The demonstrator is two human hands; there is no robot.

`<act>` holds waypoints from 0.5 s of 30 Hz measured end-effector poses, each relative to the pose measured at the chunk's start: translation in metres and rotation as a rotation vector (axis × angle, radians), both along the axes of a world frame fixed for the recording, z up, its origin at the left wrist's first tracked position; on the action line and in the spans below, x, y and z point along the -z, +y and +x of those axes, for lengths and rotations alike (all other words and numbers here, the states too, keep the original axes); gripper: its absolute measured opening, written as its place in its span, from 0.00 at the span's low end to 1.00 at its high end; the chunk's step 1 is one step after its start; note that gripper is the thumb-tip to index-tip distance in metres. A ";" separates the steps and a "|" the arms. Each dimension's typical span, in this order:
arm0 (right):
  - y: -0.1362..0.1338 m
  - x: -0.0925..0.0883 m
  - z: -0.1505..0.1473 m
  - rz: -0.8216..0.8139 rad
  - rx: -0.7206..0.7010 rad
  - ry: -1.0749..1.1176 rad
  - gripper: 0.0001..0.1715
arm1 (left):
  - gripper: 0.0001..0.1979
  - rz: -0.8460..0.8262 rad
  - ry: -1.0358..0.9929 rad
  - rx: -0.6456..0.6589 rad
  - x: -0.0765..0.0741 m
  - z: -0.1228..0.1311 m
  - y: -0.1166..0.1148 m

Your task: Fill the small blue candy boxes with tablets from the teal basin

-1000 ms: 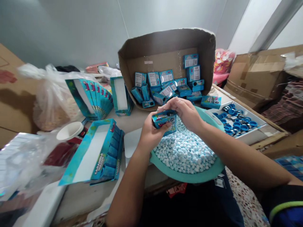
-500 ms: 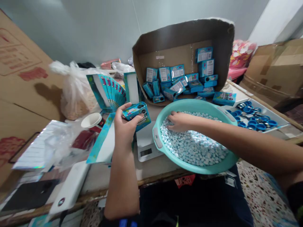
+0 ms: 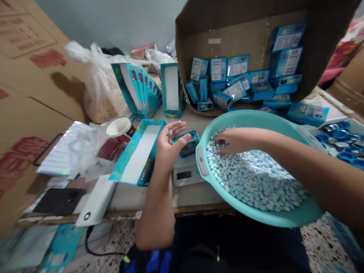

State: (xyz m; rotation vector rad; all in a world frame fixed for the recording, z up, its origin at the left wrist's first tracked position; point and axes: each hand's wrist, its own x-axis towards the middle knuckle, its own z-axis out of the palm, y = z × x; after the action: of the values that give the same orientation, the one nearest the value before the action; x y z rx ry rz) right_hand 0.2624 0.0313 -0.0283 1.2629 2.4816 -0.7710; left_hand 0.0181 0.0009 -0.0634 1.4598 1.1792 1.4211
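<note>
Two bare hands work above a table edge. The left hand [image 3: 170, 146] is open, its fingers spread and curved upward, with the thumb touching a small blue box [image 3: 186, 145]. That box sits just above a white kitchen scale [image 3: 186, 175]; whether it rests on the scale or is held up by the thumb cannot be told. The right hand [image 3: 241, 140] reaches into a teal basin [image 3: 257, 116] heaped with pale blue candies [image 3: 256, 182]. Its fingertips [image 3: 218, 142] are partly buried among them, so whether they pinch anything cannot be told. Beside the left hand lies an open blue display tray [image 3: 136, 161]. Behind, a tilted cardboard carton [image 3: 227, 34] holds many blue boxes [image 3: 237, 65]. Farther left stand a plastic bag [image 3: 102, 91] and a paper cup [image 3: 119, 127]; blue caps [image 3: 342, 134] lie at right.
</note>
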 end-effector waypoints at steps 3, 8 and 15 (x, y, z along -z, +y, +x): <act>0.001 0.000 0.002 0.013 -0.033 -0.002 0.12 | 0.12 0.435 0.109 -0.205 -0.006 0.010 -0.018; 0.004 0.013 0.006 -0.011 -0.048 0.027 0.07 | 0.08 1.000 0.665 -0.644 -0.028 -0.039 -0.070; 0.004 0.034 0.007 0.046 -0.062 0.032 0.05 | 0.17 -0.284 1.099 -1.273 -0.055 -0.249 -0.129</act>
State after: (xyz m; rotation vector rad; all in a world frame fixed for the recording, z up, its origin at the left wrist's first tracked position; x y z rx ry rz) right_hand 0.2694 0.0354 -0.0624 1.1910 2.5653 -0.7290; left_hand -0.2308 -0.1280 -0.0086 1.2408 3.2265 0.9013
